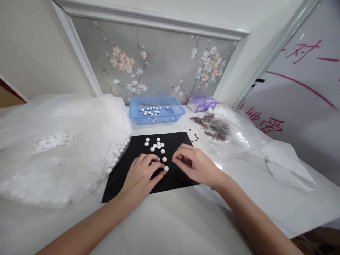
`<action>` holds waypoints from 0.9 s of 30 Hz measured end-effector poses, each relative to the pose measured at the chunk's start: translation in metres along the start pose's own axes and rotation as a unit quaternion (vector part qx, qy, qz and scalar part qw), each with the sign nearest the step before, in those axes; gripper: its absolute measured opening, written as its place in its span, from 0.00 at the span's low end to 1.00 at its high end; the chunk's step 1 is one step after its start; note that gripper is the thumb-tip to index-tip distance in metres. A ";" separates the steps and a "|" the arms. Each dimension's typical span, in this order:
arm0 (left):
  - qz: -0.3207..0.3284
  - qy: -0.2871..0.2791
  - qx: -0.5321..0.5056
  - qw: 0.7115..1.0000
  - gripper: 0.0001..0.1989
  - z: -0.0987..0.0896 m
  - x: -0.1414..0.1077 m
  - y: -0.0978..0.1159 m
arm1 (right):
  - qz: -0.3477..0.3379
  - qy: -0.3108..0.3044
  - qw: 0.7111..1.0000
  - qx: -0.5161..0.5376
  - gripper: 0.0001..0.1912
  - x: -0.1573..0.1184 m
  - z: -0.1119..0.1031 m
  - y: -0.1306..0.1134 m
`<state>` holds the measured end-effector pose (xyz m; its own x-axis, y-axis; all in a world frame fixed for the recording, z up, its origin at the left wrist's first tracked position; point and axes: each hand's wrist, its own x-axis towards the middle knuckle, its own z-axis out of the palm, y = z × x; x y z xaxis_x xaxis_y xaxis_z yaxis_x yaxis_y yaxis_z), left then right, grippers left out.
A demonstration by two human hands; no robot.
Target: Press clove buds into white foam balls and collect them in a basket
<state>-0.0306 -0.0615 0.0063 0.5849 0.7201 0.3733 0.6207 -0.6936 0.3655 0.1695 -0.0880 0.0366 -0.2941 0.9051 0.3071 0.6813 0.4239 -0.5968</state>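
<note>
My left hand (145, 171) is low over the black mat (119, 184), its thumb and index finger pinching a small white ball (166, 168). Facing it from the right, my right hand (195, 163) is closed in a pinch. A tiny brown piece (173, 160) shows at its fingertips, too small to make out well. Several more loose white balls (158, 146) lie on the mat beyond my hands, and some are partly hidden behind my left fingers. Small brown pieces (182, 179) rest on the mat below my right hand.
A blue basket (159, 118) holding several white balls stands at the back. To the left bulges a large clear bag (79, 148) full of white balls. At right lie a clear bag (239, 138) with brown pieces, a purple packet (202, 104) and white paper (289, 166).
</note>
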 end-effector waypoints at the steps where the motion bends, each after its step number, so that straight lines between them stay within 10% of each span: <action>1: -0.001 0.013 -0.022 1.000 0.07 0.000 0.000 0.001 | -0.002 0.006 1.000 0.005 0.06 0.000 0.001 -0.001; 11: -0.194 0.074 -0.290 0.934 0.11 -0.006 -0.001 0.007 | -0.049 0.112 0.992 0.018 0.05 -0.004 0.018 -0.010; 19: -0.186 -0.026 -0.331 0.925 0.09 -0.008 0.004 0.005 | -0.085 0.136 0.986 -0.044 0.06 -0.004 0.024 -0.006; 27: -0.200 -0.002 -0.387 0.900 0.08 -0.002 0.004 -0.002 | -0.137 0.127 0.976 -0.109 0.11 -0.005 0.025 -0.004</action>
<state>-0.0307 -0.0573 0.0088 0.3985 0.9140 0.0763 0.2343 -0.1819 0.9550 0.1517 -0.0936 0.0193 -0.3279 0.7093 0.6240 0.7357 0.6061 -0.3024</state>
